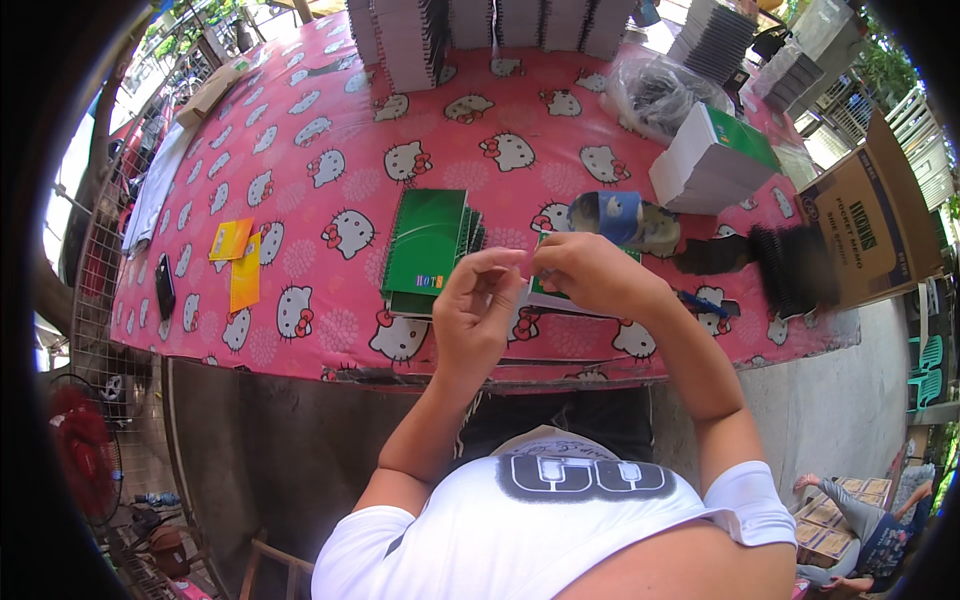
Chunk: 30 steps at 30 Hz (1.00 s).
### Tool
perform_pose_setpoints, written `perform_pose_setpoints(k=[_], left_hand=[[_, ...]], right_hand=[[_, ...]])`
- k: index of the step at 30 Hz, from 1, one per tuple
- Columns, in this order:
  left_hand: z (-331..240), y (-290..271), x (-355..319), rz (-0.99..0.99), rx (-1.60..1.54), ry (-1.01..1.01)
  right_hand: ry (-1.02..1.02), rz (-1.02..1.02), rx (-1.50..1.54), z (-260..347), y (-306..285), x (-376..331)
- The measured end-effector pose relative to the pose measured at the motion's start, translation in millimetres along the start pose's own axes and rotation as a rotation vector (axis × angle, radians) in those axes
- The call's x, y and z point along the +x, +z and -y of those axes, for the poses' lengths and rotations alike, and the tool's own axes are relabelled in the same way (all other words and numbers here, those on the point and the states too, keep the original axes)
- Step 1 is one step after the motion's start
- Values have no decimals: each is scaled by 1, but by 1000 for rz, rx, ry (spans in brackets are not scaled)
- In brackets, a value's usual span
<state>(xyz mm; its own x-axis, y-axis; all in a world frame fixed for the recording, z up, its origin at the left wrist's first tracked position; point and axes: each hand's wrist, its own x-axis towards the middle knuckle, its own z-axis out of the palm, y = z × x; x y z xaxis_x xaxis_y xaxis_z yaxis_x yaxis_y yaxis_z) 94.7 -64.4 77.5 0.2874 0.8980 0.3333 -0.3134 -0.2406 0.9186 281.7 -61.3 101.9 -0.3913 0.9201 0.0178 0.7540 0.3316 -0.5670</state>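
- The surface (330, 140) fills the upper middle of the frame, covered by a pink cloth printed with white cartoon cats.
- A brown carton (872, 225) stands tilted at the right edge.
- Rows of stacked notebooks (480, 28) line the top of the frame.
- A white paper stack (700, 165) with a green cover on top sits upper right, with a clear bag (650, 95) of dark coils just behind it.
- A pile of green notebooks (428, 245) lies at centre, just left of the hands.
- Black binding coils (790, 265) lie right of centre, beside the carton.
- A blue tape roll (612, 218) lies just above the right hand.
- Yellow and orange paper slips (238, 262) lie at the left, a black phone (165, 285) near them.
- The left hand (472, 315) is raised at centre frame, fingers (497, 265) curled and pressed together at the tips, meeting the right hand.
- The right hand (592, 275) sits beside it, fingers pinched on something small; I cannot tell what.
- A green notebook (545, 290) lies on the surface right under both hands, mostly hidden.
- Another person (870, 525) sits on the floor among boxes at lower right.
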Motion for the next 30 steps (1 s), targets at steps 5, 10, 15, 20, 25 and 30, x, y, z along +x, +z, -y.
perform_pose_setpoints(k=[5, 10, 15, 20, 25, 30], left_hand=[[18, 8, 6, 71, -248, -270], [31, 28, 30, 92, -392, -633], [35, 35, 36, 179, -61, -206], [60, 25, 37, 243, 479, 320], [67, 30, 19, 144, 283, 281], [51, 22, 23, 261, 470, 236]], right_hand=[[95, -171, 125, 4, -21, -13], [-197, -600, -130, 18, -5, -42], [-30, -799, -46, -6, -4, -76], [237, -628, 900, -57, 11, -94], [19, -698, 789, -55, 43, -77], [50, -714, 822, -48, 50, -74]])
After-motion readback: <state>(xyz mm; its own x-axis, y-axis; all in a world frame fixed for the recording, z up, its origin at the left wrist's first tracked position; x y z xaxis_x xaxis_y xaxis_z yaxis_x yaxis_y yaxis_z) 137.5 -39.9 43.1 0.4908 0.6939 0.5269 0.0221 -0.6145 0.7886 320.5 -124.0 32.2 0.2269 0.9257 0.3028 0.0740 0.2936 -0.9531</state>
